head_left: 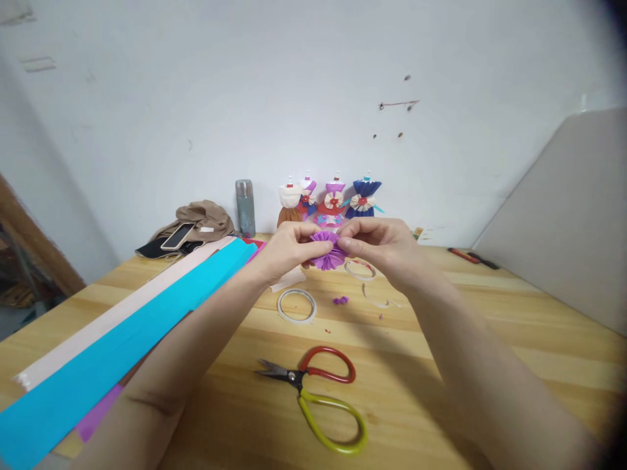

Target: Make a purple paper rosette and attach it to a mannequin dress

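Both hands are raised above the wooden table (490,339) and meet over a small purple pleated paper rosette (327,251). My left hand (287,248) pinches its left side with closed fingers. My right hand (379,245) pinches its right side, fingers curled. Below them on the table lie a roll of white tape (296,305), a second tape ring (360,269) and small purple paper scraps (341,300). Scissors (318,391) with one red and one yellow-green handle lie nearer me.
Long strips of cyan (132,346) and pale pink paper (122,313) run along the table's left. At the back stand several paper-dress figures (333,199), a grey flask (245,207), a brown cloth with a phone (179,235). A grey board (573,215) leans at right.
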`<state>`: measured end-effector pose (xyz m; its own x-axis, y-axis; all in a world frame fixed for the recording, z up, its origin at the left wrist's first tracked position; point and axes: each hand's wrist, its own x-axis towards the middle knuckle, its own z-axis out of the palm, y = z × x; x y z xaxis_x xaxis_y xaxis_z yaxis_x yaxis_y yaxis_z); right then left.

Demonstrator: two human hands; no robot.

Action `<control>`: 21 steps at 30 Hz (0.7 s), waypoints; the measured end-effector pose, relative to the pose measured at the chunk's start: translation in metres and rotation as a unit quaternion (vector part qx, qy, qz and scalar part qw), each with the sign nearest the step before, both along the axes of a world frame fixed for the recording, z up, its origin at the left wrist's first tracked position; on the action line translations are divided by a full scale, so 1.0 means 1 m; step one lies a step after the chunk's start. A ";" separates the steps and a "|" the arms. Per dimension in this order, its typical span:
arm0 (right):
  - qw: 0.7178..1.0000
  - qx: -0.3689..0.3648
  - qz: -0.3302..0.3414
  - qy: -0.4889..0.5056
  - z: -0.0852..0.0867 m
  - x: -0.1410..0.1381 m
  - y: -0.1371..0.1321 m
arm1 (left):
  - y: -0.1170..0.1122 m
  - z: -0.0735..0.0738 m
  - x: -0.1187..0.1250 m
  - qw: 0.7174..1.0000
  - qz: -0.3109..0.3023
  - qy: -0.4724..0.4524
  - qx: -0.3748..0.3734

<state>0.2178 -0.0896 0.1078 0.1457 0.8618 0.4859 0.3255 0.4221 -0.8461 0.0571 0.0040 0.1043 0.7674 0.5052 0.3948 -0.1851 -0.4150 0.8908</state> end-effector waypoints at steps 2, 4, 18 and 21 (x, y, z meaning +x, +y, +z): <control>1.000 -0.001 0.002 0.003 0.001 -0.001 -0.001 | 0.001 0.000 0.000 1.000 -0.004 -0.005 -0.003; 1.000 -0.002 -0.004 0.007 0.003 -0.002 -0.002 | 0.001 -0.001 0.000 1.000 -0.006 -0.003 0.002; 0.998 0.041 -0.049 0.013 0.000 0.002 0.001 | 0.006 0.000 -0.002 0.997 -0.055 0.058 0.009; 0.996 0.049 -0.061 0.051 -0.003 0.005 0.005 | 0.007 0.000 0.000 0.997 -0.063 0.042 0.003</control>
